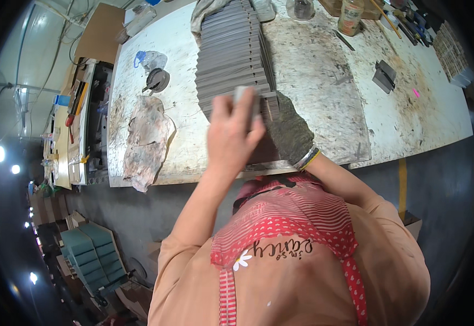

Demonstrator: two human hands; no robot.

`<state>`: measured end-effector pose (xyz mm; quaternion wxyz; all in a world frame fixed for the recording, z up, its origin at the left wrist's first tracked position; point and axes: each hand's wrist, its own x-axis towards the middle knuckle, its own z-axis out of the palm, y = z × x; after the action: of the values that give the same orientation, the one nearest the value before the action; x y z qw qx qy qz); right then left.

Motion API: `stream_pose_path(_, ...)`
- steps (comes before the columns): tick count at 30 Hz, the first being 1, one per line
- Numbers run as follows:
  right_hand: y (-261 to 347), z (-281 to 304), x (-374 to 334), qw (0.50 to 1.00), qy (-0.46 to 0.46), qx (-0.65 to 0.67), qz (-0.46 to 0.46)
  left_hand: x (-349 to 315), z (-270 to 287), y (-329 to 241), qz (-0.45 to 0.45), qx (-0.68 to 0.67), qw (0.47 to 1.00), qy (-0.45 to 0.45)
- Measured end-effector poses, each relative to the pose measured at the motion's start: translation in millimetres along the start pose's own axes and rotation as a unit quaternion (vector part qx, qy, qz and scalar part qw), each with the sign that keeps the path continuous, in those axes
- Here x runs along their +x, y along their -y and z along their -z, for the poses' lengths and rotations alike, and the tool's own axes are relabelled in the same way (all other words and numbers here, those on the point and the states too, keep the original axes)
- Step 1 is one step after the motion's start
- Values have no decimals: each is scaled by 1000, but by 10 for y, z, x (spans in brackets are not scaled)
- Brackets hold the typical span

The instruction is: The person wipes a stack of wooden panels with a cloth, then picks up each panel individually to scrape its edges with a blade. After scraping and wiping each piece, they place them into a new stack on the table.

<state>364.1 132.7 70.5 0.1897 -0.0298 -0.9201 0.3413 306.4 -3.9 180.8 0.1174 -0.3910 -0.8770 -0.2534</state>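
A long row of thin grey boards [228, 54] lies fanned in overlapping layers, running away from me across the worktable. Over its near end, my bare left hand [230, 133] pinches a small pale block [242, 94]; motion blurs both a little, and I cannot make out the block's kind. My right hand [291, 133], in a dark, stained work glove, grips the near right corner of the row. Some of its fingers are hidden against the boards. A dark brown surface [263, 151] shows between the two hands.
On the stained white worktable [324, 70], a dirty rag [149, 138] and a round dish of dark paste [157, 80] lie left. A glass jar [351, 16] stands far right, near a small grey piece [383, 76] and a pink scrap [416, 93]. Green crates [93, 255] stand lower left.
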Motion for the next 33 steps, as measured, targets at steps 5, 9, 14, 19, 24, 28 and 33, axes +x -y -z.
stream_pose_path(5,156,171,19,997,12,33,-72,-141,-53,295,44,57,997,-7)
stream_pose_path(9,154,209,62,994,99,-5,-47,-188,27,286,67,49,996,-42)
stream_pose_path(14,-102,-89,11,996,-18,-63,61,-118,-211,87,-2,64,997,-31)
stream_pose_path(19,177,199,57,983,53,101,-143,-468,266,891,207,90,972,-61)
stream_pose_path(24,123,137,66,994,69,29,-80,-270,98,365,100,60,990,-82)
stream_pose_path(28,99,170,62,991,75,54,-97,-310,144,607,145,90,983,-69)
stream_pose_path(33,231,227,68,964,52,194,-176,-346,222,677,139,62,985,-82)
